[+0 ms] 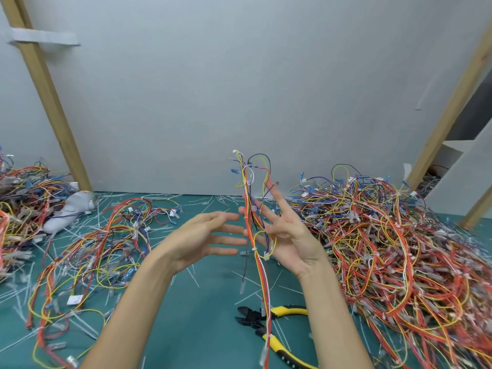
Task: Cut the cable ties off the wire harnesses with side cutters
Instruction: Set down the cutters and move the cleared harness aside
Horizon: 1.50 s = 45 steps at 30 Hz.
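A wire harness [257, 209] of red, yellow, white and blue wires hangs upright in front of me, with small white cable ties along it. My right hand [282, 230] is behind it, palm toward me, fingers spread and straight, the wires lying against its fingers. My left hand [202, 235] is just left of the harness, fingers straight and pointing at it, holding nothing. The yellow-handled side cutters [279, 326] lie open on the green mat below the hanging wires.
A large heap of harnesses [399, 249] fills the right of the green mat [186, 328]. A looser bundle [101, 249] lies at left, another pile [21, 203] and a white glove [69, 211] at far left. Cut tie scraps litter the mat. Wooden posts flank a grey wall.
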Motion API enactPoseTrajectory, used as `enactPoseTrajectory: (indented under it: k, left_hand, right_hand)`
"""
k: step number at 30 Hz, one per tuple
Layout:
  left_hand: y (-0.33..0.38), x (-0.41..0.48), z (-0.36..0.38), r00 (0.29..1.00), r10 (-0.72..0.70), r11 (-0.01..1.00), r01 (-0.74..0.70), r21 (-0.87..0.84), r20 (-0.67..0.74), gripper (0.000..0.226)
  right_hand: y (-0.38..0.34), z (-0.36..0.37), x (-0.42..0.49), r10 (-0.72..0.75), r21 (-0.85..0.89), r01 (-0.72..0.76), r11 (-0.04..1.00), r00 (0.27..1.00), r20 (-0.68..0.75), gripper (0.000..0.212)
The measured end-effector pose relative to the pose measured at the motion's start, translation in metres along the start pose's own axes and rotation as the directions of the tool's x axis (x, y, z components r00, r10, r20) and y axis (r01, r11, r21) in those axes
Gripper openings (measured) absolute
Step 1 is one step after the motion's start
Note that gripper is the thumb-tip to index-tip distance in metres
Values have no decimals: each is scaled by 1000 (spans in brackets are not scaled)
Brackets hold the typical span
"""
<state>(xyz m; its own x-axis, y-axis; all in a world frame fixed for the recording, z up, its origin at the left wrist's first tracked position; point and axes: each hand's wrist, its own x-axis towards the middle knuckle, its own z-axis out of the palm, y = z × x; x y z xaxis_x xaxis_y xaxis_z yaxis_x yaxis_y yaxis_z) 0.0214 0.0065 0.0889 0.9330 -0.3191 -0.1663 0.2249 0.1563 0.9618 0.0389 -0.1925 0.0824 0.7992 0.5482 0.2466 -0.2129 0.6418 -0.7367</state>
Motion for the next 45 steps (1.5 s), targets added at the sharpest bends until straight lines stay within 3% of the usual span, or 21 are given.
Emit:
enactPoseTrajectory:
  k: [4,7,13,17,31,45]
  left_hand:
    - [-3,-2,-2,981,-83,987,56,153,175,30]
    - [-7,-6,-4,926,-146,963,52,266,349,32]
    - [-26,-12,6,667,-352,889,19,458,656,33]
    - [-29,-14,17,522,-424,856,-36,515,741,33]
    - [-21,-23,6,611,-333,905,-6,424,718,21]
    - [-16,-22,0,552,-386,892,19,452,739,20]
  right_hand:
    - [-2,-2,-1,-16,31,16,999,1000,12,89]
    - [-1,-2,0,-25,33,25,999,1000,6,89]
    - [4,-3,3,-29,55,33,998,998,-60,89]
    - [7,-4,6,-44,56,52,997,989,-138,90]
    - [5,1,4,-92,6,97,995,958,-270,90]
    - [-4,-7,0,-116,-9,119,993,941,-317,90]
